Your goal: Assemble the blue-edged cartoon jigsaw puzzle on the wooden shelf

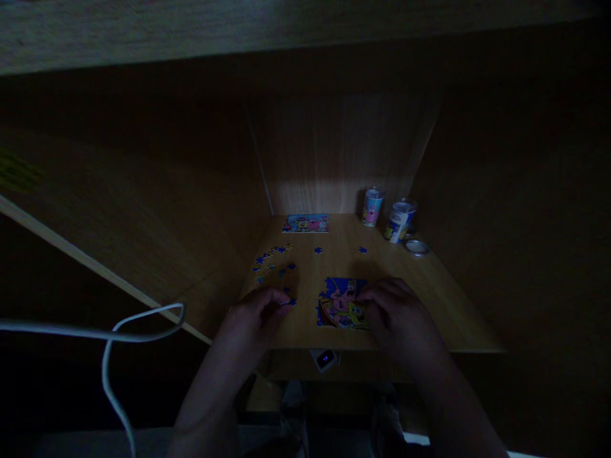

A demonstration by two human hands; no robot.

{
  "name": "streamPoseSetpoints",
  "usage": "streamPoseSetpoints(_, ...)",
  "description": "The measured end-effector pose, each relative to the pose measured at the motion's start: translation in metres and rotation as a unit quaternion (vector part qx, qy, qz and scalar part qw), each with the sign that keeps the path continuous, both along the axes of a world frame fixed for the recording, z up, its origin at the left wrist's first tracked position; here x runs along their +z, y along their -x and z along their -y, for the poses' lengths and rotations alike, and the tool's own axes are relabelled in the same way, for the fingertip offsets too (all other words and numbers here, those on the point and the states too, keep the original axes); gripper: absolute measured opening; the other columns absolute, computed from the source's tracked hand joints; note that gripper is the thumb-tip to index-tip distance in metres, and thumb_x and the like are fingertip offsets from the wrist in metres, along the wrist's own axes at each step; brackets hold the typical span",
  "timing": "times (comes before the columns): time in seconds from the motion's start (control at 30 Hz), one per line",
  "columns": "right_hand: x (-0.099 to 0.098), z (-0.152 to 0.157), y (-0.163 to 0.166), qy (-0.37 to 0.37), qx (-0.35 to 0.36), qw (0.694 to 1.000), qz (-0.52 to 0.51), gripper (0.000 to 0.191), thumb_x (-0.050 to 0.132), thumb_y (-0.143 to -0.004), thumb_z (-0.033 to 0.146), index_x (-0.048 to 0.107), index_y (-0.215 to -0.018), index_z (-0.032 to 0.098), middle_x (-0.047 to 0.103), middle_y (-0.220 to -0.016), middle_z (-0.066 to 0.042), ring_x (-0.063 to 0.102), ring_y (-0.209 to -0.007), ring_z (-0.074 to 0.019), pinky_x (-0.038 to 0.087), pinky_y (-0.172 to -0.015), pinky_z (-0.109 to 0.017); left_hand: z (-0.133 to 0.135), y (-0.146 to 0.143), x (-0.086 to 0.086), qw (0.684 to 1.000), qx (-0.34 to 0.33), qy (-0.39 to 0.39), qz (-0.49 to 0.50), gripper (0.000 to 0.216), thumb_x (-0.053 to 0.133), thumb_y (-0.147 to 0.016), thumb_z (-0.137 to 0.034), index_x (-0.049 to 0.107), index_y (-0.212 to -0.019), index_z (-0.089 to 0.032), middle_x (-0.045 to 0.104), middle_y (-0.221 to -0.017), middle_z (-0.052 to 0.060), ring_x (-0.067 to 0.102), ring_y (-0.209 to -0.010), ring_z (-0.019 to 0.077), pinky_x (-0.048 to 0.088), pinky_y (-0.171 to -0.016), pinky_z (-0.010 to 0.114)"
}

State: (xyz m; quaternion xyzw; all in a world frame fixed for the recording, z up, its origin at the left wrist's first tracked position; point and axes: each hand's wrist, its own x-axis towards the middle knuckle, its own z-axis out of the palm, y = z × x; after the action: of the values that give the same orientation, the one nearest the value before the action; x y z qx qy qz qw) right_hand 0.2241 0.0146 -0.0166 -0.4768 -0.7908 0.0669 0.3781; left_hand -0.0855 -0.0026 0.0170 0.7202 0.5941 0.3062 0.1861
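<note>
Only a small patch of colourful cartoon jigsaw (340, 306) was joined at the wooden desk's (429, 299) front, my right hand (398, 315) lay on it with fingers loose, my left hand (258, 315) curled by a small blue piece (289, 303) (gripped or not, too dark to tell), and plenty of scattered blue cardboard pieces (273, 259) were left.

Dim wooden desk (420, 305), right hand (398, 312) on part-built puzzle (341, 304), left hand (260, 312) beside loose pieces (274, 261) (blue).

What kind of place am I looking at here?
Likely a dim, walled-in wooden desk used for a jigsaw: a half-built puzzle, loose pieces and two cans at the back.
</note>
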Motion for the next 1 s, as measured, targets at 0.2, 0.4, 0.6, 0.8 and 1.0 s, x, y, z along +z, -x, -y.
streamPoseSetpoints(0.2, -0.004, 0.0, 0.001, 0.014, 0.011, 1.0, 0.02, 0.028, 0.06, -0.096, 0.008, 0.077, -0.106, 0.028, 0.083, -0.111, -0.003, 0.075, -0.102, -0.025, 0.058, -0.097, -0.046, -0.009, -0.029, -0.009, 0.999, -0.024, -0.035, 0.029, 0.018, 0.061, -0.105, -0.028, 0.079, -0.107, -0.028, 0.085, -0.107, 0.003, 0.08, -0.102, 0.0234, 0.065, -0.096, 0.04)
streamPoseSetpoints(0.4, -0.001, 0.001, 0.004, 0.017, 0.002, 0.999, 0.042, 0.026, 0.06, -0.097, 0.01, 0.077, -0.106, 0.028, 0.082, -0.109, -0.004, 0.074, -0.1, -0.0258, 0.057, -0.097, -0.047, -0.021, -0.038, -0.016, 0.995, -0.032, -0.096, -0.002, 0.023, 0.06, -0.106, -0.019, 0.08, -0.112, -0.026, 0.083, -0.109, 0.006, 0.078, -0.106, 0.0255, 0.063, -0.099, 0.045)
streamPoseSetpoints(0.6, 0.001, 0.002, 0.006, 0.022, 0.003, 0.998, 0.065, 0.026, 0.06, -0.095, 0.009, 0.076, -0.105, 0.026, 0.081, -0.107, -0.005, 0.073, -0.101, -0.0267, 0.057, -0.098, -0.049, -0.027, -0.048, -0.016, 0.994, -0.026, -0.108, -0.025, 0.021, 0.063, -0.106, -0.018, 0.08, -0.115, -0.026, 0.084, -0.111, 0.005, 0.077, -0.106, 0.0264, 0.061, -0.099, 0.045)
streamPoseSetpoints(0.8, 0.001, 0.002, 0.006, 0.026, 0.011, 0.997, 0.07, 0.024, 0.059, -0.097, 0.01, 0.076, -0.104, 0.026, 0.08, -0.107, -0.005, 0.072, -0.102, -0.0264, 0.056, -0.097, -0.048, -0.027, -0.056, -0.018, 0.989, -0.015, -0.126, -0.075, 0.019, 0.062, -0.107, -0.018, 0.078, -0.115, -0.026, 0.083, -0.109, 0.005, 0.075, -0.106, 0.0284, 0.058, -0.099, 0.046)
streamPoseSetpoints(1.0, 0.002, 0.002, 0.006, 0.038, 0.016, 0.997, 0.068, 0.025, 0.058, -0.098, 0.01, 0.077, -0.105, 0.025, 0.08, -0.108, -0.003, 0.07, -0.103, -0.0255, 0.055, -0.097, -0.047, -0.027, -0.056, -0.02, 0.979, -0.011, -0.179, -0.094, 0.019, 0.059, -0.107, -0.014, 0.073, -0.113, -0.025, 0.08, -0.113, 0.007, 0.073, -0.108, 0.0293, 0.057, -0.098, 0.047)
